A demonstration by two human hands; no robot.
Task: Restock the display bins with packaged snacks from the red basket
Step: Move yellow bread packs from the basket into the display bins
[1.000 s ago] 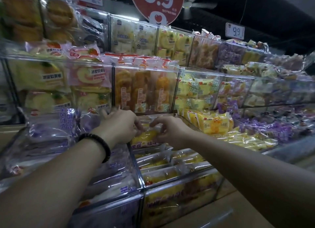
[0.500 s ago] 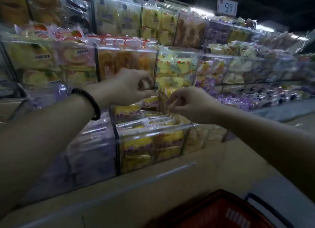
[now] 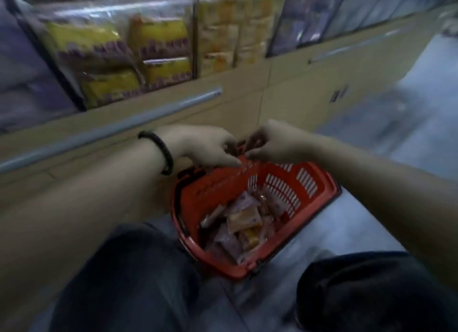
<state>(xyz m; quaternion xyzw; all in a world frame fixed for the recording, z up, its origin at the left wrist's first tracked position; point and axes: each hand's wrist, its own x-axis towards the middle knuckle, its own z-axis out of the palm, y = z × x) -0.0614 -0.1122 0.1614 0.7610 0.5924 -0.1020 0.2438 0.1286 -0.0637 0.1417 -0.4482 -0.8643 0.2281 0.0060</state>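
My left grip (image 3: 208,145) and right grip (image 3: 275,143) hang side by side over the far rim of the red slotted plastic basket (image 3: 218,190), fingertips nearly meeting. On both the fingers are loosely curled, and I see nothing pinched in either, though blur smears the fingertips. The basket stands on the floor, close against the foot of the beige cabinet (image 3: 297,83) and between my knees in dark trousers (image 3: 128,282). A loose heap of small purple and yellow-orange packaged snacks (image 3: 243,220) lies at its bottom, well below my fingers. Above the cabinet's silver rail (image 3: 148,111) stand the clear-walled display bins (image 3: 111,11), the nearest one holding yellow packets with purple print (image 3: 158,34) and seeming to have room near its top. A black bead bracelet (image 3: 161,153) sits on my left wrist. By my reading I am at the fetching step, with empty grips going in for another load. The next move calls for reaching down past the rim and closing on a packet or two without crushing the wrappers. Choosing the yellow-orange kind would suit the nearest bin, and then they must be lifted clear of the rim and up over the bin's front wall.
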